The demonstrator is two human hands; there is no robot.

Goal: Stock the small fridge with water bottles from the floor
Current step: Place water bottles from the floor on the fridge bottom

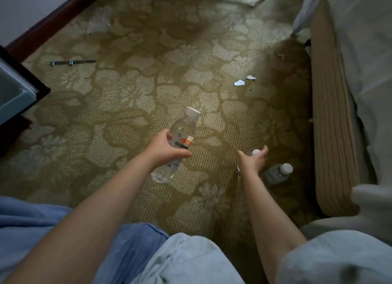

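Observation:
My left hand point(164, 149) grips a clear water bottle point(180, 133) with a white cap and an orange-and-white label, tilted above the patterned carpet. My right hand point(253, 161) is spread over a second bottle point(255, 152) that stands on the carpet; only its white cap and a bit of its side show past my fingers, and I cannot tell if they touch it. A third bottle point(277, 173) lies just right of that hand, close to the bed base. The small fridge point(14, 88) shows as an open door corner at the left edge.
A striped bed base point(331, 122) with white bedding runs along the right. Paper scraps point(239, 82) lie on the carpet ahead. A dark pen-like stick point(72, 62) rests near the left wall's wooden skirting point(48, 22). My knees in light blue cloth fill the bottom.

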